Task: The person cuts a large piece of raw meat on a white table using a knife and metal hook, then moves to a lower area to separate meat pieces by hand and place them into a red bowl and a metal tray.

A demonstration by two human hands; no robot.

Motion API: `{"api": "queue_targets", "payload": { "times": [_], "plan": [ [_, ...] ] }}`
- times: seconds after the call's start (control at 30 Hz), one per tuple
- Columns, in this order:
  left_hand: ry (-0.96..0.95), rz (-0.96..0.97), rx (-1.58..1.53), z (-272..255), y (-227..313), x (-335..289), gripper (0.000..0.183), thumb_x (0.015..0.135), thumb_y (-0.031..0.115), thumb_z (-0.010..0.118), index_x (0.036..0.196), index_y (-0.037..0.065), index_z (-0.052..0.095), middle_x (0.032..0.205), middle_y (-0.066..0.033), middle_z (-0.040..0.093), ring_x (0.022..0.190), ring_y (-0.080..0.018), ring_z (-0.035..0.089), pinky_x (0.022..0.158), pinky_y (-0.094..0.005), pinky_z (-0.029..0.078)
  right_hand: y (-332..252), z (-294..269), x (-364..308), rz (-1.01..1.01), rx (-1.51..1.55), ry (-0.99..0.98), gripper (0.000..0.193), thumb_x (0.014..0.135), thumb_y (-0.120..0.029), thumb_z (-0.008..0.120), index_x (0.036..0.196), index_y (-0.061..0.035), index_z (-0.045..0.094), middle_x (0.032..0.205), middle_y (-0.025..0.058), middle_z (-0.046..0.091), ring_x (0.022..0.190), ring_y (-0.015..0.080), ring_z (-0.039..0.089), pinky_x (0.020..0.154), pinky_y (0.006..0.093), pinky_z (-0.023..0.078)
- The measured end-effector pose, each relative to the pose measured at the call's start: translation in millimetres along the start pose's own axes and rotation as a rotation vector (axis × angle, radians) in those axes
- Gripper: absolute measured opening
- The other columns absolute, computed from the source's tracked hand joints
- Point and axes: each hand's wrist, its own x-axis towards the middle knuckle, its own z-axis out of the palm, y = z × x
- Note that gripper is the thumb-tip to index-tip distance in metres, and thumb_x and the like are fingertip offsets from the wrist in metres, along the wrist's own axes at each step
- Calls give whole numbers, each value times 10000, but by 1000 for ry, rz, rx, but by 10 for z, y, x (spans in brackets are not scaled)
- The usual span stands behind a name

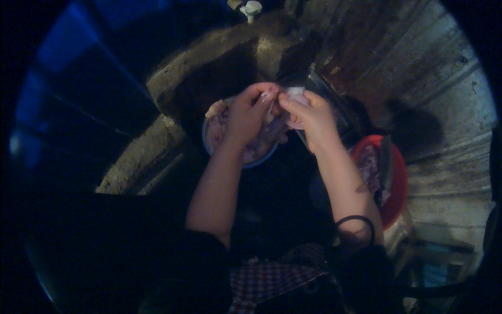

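Both my hands meet over a round bowl with a pale bluish rim, which holds several pieces of pale pink raw meat. My right hand is closed around a soft whitish-pink piece of raw meat, part of which shows below the fingers. Its exact cut is too blurred to tell. Thumb and fingers of my left hand pinch a pale bit right beside it. Whether that bit belongs to the same piece, I cannot tell.
To the right stands a red basin with pinkish meat and a dark, blade-like object. A dark rectangular tray lies just beyond my right hand. A curved, rough ledge runs behind the bowl. Corrugated sheeting lines the right.
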Motion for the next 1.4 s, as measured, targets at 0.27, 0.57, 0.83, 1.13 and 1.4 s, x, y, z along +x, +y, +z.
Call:
{"api": "queue_targets", "payload": {
  "times": [0.27,0.57,0.83,1.13,1.4],
  "plan": [
    [-139,62,-74,51,-13,-37,178,953,168,574,1049,39,651,909,-37,661,815,-119,593,775,-269,484,-25,-88,-121,-27,-40,6,284,817,-174,730,1069,-73,645,973,38,669,856,111,632,667,275,515],
    [-195,102,-187,192,120,-22,172,978,107,490,1075,35,613,1002,-59,660,903,-134,611,850,-276,485,280,-22,31,-202,-285,-185,390,794,-144,711,1160,-57,610,1019,62,679,946,210,646,816,331,514],
    [-390,-86,-188,-373,-484,-53,371,891,232,638,1212,52,588,1165,-86,643,1082,-188,595,891,-306,499,716,322,122,-258,-560,-46,332,802,-196,695,1070,-8,639,973,133,688,894,217,652,795,338,513],
    [-394,-626,454,-469,-1094,-297,871,782,334,740,1498,172,271,1342,-133,549,1215,-284,531,980,-379,452,733,-95,227,-261,-448,-29,287,816,-8,550,1089,-45,630,975,90,681,938,189,641,776,328,537],
    [-400,-631,458,-845,-2040,-370,719,842,341,694,1439,83,388,1340,-147,544,1211,-273,522,961,-369,448,283,-1059,624,-180,-607,204,342,827,-56,582,1168,-53,616,1060,39,654,969,146,603,840,269,464]
  ]
}}
